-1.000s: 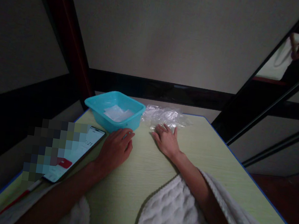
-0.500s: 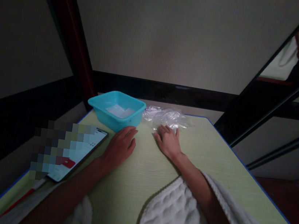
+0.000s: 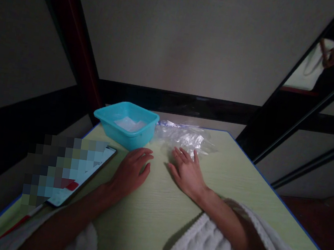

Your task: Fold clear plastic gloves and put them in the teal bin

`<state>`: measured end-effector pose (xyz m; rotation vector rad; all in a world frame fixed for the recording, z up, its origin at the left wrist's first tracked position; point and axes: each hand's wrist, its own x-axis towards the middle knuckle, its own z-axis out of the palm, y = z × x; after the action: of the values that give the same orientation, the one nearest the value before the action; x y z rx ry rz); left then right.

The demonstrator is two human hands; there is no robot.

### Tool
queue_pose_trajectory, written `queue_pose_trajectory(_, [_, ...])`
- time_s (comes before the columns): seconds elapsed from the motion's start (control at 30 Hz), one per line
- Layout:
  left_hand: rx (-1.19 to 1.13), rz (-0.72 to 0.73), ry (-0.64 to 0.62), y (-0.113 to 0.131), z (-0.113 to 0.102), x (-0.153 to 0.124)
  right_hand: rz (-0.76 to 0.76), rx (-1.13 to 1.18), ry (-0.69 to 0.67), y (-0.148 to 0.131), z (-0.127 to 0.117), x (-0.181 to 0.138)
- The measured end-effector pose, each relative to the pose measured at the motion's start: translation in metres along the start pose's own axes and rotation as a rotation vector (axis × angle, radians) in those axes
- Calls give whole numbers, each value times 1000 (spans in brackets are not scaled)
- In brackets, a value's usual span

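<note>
My left hand (image 3: 133,167) rests at the table, fingers loosely curved and apart, nothing in it. It is just in front of a light-blue plastic basin (image 3: 128,136), which has something white and flat (image 3: 130,124) lying inside. My right hand (image 3: 187,168) is spread with the palm down, its fingertips at the near edge of a crumpled clear plastic bag (image 3: 183,137). Whether the fingertips touch the bag I cannot tell. The bag lies to the right of the basin, near the table's far edge.
A phone (image 3: 86,176), partly pixelated, lies left of my left hand with a red cable (image 3: 15,226) at its lower end. The pale table (image 3: 239,183) has a blue edge. Behind it stands a grey panelled wall (image 3: 178,40). A white bag (image 3: 308,69) sits on a shelf at right.
My right hand has drawn back slightly toward me, away from the plastic bag, and the bag looks more spread out. My left hand has barely moved. The view has shifted a little.
</note>
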<state>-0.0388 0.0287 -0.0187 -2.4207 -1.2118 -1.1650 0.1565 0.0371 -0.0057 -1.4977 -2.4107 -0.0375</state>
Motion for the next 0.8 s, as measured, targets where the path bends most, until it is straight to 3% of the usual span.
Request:
queue_pose_trajectory(0.13, [-22,29,-27,9,0,-2,-96,32,-46,0,-4,-20])
queue_pose_trajectory(0.23, [-34,47,-56,14,1,-3,-111,79,15,9,-9,-21])
queue_pose_trajectory(0.37, [-45,48,-76,16,2,-4,77,35,158,31,-19,-9])
queue_pose_trajectory(0.5, [-61,48,-85,17,1,-4,297,19,163,56,-20,-2])
queue_pose_trajectory(0.8, [-130,10,-110,19,2,-6,274,252,186,72,-4,5])
